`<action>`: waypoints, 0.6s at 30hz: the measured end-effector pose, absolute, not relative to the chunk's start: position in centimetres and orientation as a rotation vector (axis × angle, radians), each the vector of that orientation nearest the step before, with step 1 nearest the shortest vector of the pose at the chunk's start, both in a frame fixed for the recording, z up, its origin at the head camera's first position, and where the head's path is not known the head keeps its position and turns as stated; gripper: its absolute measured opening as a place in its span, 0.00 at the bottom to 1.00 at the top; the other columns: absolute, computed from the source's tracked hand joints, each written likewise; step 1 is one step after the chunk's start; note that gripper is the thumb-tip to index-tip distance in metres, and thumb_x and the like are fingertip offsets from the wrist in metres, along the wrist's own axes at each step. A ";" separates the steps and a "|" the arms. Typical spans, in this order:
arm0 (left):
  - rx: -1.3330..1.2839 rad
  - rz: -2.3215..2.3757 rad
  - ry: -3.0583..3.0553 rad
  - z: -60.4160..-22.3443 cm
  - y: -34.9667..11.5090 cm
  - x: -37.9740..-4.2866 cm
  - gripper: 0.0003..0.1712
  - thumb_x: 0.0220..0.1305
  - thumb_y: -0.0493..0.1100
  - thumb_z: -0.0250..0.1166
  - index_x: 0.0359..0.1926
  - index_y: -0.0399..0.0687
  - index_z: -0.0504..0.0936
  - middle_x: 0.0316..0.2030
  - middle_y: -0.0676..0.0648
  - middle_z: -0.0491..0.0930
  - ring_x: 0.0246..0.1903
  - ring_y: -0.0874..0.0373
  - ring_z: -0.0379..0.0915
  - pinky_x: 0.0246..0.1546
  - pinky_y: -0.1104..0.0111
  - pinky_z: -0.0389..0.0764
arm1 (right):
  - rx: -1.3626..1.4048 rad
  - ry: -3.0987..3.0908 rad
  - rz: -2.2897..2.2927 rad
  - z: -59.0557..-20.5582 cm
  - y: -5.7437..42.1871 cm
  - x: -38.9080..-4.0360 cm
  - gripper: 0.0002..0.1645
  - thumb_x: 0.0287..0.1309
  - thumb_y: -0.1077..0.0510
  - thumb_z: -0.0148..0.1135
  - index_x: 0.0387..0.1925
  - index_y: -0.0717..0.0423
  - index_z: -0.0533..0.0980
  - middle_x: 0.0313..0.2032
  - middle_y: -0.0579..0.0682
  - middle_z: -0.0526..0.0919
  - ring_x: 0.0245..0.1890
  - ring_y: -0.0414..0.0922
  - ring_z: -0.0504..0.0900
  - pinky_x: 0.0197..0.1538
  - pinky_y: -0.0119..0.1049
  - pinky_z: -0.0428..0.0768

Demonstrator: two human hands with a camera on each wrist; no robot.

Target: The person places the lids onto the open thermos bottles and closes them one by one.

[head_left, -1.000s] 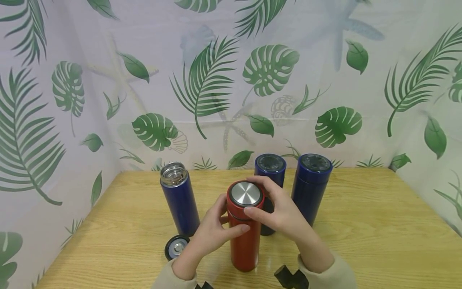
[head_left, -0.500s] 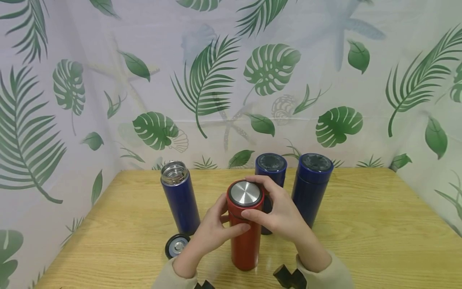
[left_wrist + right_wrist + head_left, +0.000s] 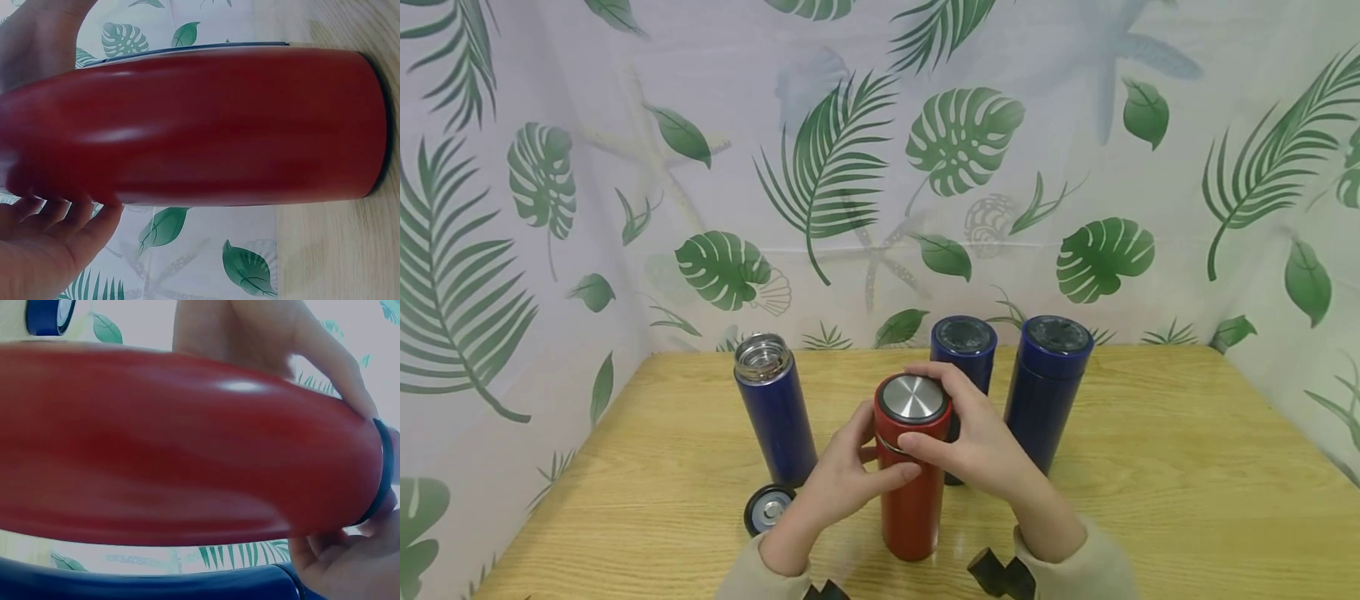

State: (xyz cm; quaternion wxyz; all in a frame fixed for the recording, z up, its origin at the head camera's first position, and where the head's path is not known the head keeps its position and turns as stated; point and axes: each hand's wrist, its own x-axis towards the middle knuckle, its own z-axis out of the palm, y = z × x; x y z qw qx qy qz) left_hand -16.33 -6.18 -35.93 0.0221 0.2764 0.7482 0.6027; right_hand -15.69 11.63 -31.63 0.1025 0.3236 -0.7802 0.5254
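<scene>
On my feed, the red bottle (image 3: 912, 512) stands upright on the table (image 3: 1157, 467), the left hand (image 3: 841, 482) curled round its body, the right hand (image 3: 983, 442) gripping its lid (image 3: 913, 400); should the left slacken, twisting could spin it or knock the blue bottle (image 3: 974, 363) behind

Wooden table (image 3: 1157, 454), red flask (image 3: 912, 517), blue flasks (image 3: 777, 429), lid (image 3: 769, 507)

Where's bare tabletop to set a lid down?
Widest: table right of the rightmost blue thermos. Also left of the open blue thermos and loose lid. Smaller: back edge, between open and middle blue thermos. Crowded: centre, where left hand and right hand grip the red thermos.
</scene>
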 end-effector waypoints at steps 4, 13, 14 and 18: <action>0.834 1.851 2.327 -35.4 -6.2 -16.1 0.35 0.52 0.42 0.65 0.60 0.49 0.60 0.52 0.48 0.70 0.52 0.56 0.65 0.47 0.58 0.70 | 0.779 -2.341 1.459 -31.4 11.2 -15.4 0.33 0.43 0.55 0.68 0.52 0.57 0.66 0.45 0.49 0.71 0.43 0.44 0.72 0.43 0.41 0.74; 0.811 1.858 2.344 -33.0 -6.2 -14.5 0.32 0.53 0.39 0.65 0.58 0.43 0.63 0.50 0.44 0.71 0.50 0.52 0.66 0.47 0.55 0.70 | 0.762 -2.295 1.322 -31.1 11.1 -15.1 0.34 0.36 0.54 0.73 0.49 0.57 0.71 0.43 0.46 0.72 0.42 0.41 0.72 0.41 0.38 0.75; 0.811 1.858 2.349 -33.0 -6.2 -14.5 0.32 0.53 0.39 0.65 0.58 0.42 0.63 0.50 0.44 0.71 0.50 0.52 0.67 0.46 0.55 0.70 | 0.765 -2.287 1.317 -31.1 11.1 -15.1 0.34 0.36 0.55 0.73 0.49 0.57 0.71 0.43 0.46 0.73 0.42 0.41 0.72 0.40 0.38 0.75; 0.800 1.854 2.355 -33.0 -6.1 -14.5 0.31 0.52 0.40 0.65 0.57 0.42 0.64 0.49 0.44 0.72 0.49 0.52 0.67 0.46 0.56 0.71 | 0.764 -2.265 1.311 -31.3 11.0 -15.1 0.34 0.35 0.55 0.73 0.49 0.58 0.71 0.42 0.46 0.73 0.40 0.40 0.71 0.39 0.36 0.75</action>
